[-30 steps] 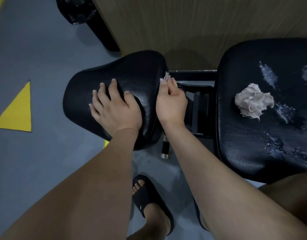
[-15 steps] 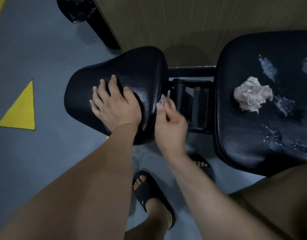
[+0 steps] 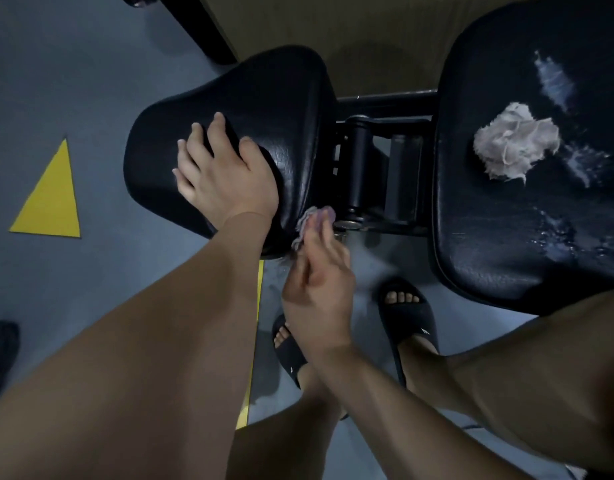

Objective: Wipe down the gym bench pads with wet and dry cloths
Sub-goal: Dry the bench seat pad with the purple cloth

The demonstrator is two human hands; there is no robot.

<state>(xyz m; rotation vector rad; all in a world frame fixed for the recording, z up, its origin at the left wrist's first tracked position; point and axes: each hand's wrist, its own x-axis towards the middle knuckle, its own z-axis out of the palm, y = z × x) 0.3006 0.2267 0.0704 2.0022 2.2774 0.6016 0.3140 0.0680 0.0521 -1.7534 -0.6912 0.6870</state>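
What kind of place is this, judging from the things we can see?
Most likely a gym: a black seat pad and a larger back pad sit on a hinged metal frame, like a workout bench, and the grey floor bears a yellow triangle.

1. We saw a glossy black seat pad (image 3: 264, 109) just beside a larger black pad (image 3: 506, 244) streaked with wet patches.
2. We found a crumpled pale cloth (image 3: 513, 143) lying on the larger pad.
3. We noted a small cloth (image 3: 307, 221) bunched against the seat pad's near edge.

Right hand (image 3: 319, 292) motion-blurred, fingers smeared. Small cloth (image 3: 303, 223) mostly hidden behind those fingers. Back pad (image 3: 506, 220) cut off at right edge.
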